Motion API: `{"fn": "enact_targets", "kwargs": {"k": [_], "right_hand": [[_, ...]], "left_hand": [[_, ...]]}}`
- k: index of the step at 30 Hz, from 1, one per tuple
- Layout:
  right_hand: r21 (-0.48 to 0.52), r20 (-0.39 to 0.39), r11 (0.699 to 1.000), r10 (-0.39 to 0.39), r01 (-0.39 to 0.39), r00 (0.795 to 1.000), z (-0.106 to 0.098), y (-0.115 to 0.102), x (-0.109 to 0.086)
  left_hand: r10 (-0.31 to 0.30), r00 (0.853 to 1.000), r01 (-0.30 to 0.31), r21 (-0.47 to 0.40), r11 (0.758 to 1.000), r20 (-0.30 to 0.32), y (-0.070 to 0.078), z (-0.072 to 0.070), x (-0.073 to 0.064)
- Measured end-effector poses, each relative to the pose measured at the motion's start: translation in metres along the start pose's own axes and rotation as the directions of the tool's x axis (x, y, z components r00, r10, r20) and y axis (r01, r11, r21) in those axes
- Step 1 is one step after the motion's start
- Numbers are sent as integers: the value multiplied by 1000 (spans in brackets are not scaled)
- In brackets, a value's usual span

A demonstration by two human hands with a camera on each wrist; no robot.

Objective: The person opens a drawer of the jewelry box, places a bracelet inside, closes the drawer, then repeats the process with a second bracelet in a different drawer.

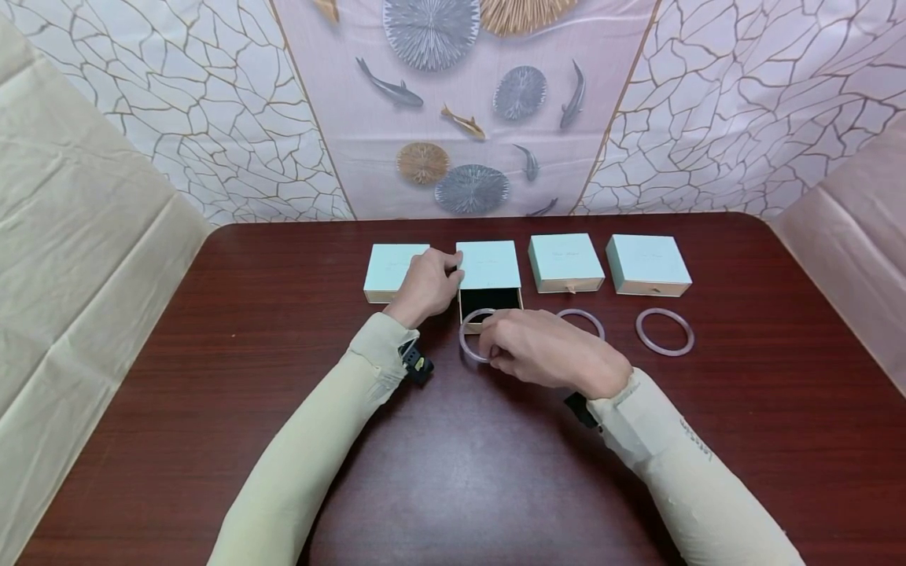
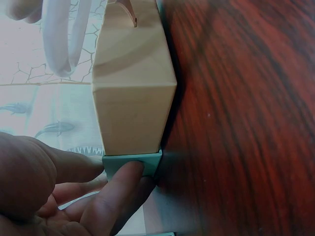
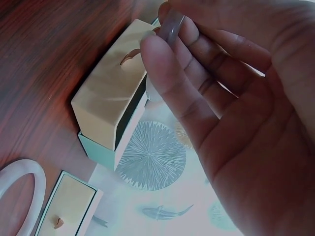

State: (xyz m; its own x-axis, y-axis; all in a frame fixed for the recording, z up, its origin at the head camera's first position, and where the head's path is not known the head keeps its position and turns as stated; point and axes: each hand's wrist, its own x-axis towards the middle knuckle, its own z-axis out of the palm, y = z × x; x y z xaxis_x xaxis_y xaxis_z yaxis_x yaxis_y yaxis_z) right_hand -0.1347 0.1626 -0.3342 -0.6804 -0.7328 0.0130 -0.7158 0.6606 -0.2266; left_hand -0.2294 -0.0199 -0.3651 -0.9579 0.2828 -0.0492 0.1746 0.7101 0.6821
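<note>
My left hand (image 1: 426,287) holds the left edge of a mint-green box (image 1: 488,265), second from the left. In the left wrist view, the thumb and a finger (image 2: 120,189) are on its mint sleeve. The box's cream drawer (image 2: 130,120) is pulled out toward me and shows a black lining. My right hand (image 1: 548,350) pinches a pale lilac bangle (image 1: 463,336) between thumb and fingers, above the drawer's front. In the right wrist view, part of this bangle (image 3: 172,25) shows between the fingertips.
A mint box (image 1: 388,271) stands left, partly behind my left hand. Two closed boxes, one nearer (image 1: 566,259) and one farther right (image 1: 649,263), complete the row. One bangle (image 1: 583,316) lies partly behind my right hand; another bangle (image 1: 665,332) lies farther right on the brown table (image 1: 453,472).
</note>
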Motion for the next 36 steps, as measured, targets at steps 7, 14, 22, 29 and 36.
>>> {"fn": "enact_targets", "kwargs": {"k": [7, 14, 22, 29, 36], "right_hand": [[-3, -10, 1000, 3, -3, 1000, 1, 2, 0], [-18, -22, 1000, 4, -5, 1000, 1, 3, -1], [-14, -29, 1000, 17, -17, 999, 2, 4, -1], [-22, -39, 999, 23, -24, 999, 2, 4, -1], [-25, -59, 1000, 10, -12, 998, 2, 5, -1]], "left_hand": [[-2, 1000, 2, 8, 1000, -4, 1, 0, -1], [3, 1000, -3, 4, 1000, -1, 1, 1, -1], [20, 1000, -20, 13, 1000, -8, 0, 2, 1], [8, 1000, -8, 11, 1000, -4, 0, 2, 0], [12, 1000, -12, 8, 1000, -4, -1, 1, -1]]}}
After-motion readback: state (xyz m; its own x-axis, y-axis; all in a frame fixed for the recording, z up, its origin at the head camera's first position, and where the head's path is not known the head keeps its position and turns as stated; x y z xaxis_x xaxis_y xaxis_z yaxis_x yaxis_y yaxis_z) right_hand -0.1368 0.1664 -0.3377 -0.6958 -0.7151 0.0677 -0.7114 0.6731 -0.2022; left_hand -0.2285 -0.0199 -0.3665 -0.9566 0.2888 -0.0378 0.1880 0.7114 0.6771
